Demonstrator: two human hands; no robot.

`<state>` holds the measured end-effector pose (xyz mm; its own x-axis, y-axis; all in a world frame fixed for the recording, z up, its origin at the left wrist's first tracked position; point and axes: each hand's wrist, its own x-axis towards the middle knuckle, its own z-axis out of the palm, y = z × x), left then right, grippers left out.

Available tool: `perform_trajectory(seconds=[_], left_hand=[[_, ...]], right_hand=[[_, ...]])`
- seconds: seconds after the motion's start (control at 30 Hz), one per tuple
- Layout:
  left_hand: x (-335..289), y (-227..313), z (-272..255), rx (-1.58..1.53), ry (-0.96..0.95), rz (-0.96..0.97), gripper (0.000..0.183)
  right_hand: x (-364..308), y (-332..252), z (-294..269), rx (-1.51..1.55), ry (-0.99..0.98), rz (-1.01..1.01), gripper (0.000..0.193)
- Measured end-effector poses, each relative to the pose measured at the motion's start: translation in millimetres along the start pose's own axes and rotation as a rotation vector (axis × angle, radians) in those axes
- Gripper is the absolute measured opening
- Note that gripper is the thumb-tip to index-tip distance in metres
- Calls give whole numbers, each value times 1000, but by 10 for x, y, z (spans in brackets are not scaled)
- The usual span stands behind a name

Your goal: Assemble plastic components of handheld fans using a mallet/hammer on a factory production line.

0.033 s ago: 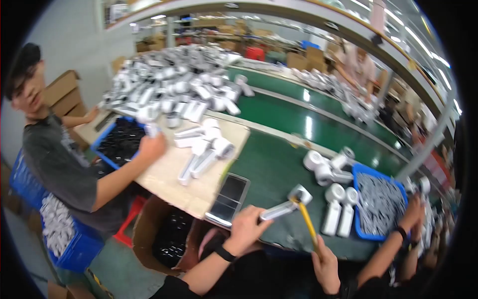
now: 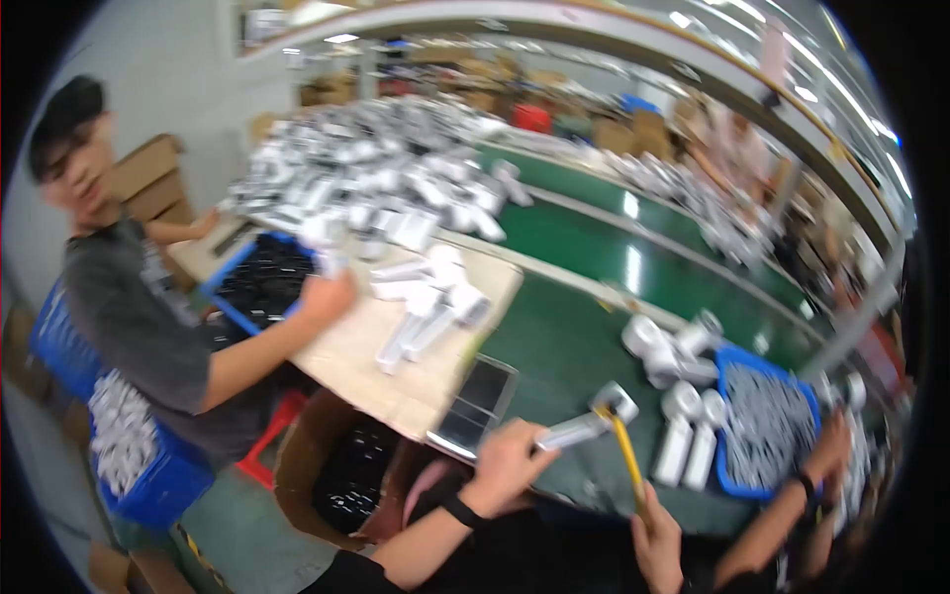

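My left hand [image 2: 510,463], in a black wristband, grips the handle end of a white handheld device [image 2: 579,430] with a boxy head. My right hand [image 2: 657,540] is closed round a slim yellow-handled tool [image 2: 630,461]. Its far end touches or overlaps the device's head; blur hides what kind of tip it has. Two white devices [image 2: 676,445] lie side by side just right of the tool. Behind them more white round-headed devices [image 2: 653,354] are bunched together. A dark two-panelled object [image 2: 475,404] rests on the table left of my left hand.
A blue tray [image 2: 732,475] of grey strips stands at the right, near another person's hand [image 2: 829,445]. On the left a co-worker [image 2: 139,297] sits by a blue tray of black parts [image 2: 262,287]. Heaped white devices [image 2: 366,168] border the green conveyor [image 2: 584,233].
The whole view has shifted, so everything sits slightly farther right and lower. Both hands keep their grips, and the tool's far end stays at the device's head.
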<state>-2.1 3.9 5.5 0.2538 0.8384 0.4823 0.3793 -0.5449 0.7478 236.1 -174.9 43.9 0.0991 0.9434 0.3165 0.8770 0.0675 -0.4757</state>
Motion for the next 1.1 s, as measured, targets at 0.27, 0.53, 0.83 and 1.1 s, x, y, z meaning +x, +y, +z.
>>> perform_trajectory(seconds=[0.27, 0.53, 0.83, 1.1], left_hand=[[-127, -159, 287, -16, 92, 121, 29], [-119, 97, 204, -13, 75, 72, 27], [-55, 151, 4, -845, -228, -461, 62], [48, 26, -124, 124, 20, 12, 32]], right_hand=[[-149, -241, -122, 318, -5, 121, 46], [-184, -81, -75, 627, -84, 469, 68], [-214, -610, -42, 850, 58, 337, 54], [-581, -504, 95, 574, 46, 246, 58]])
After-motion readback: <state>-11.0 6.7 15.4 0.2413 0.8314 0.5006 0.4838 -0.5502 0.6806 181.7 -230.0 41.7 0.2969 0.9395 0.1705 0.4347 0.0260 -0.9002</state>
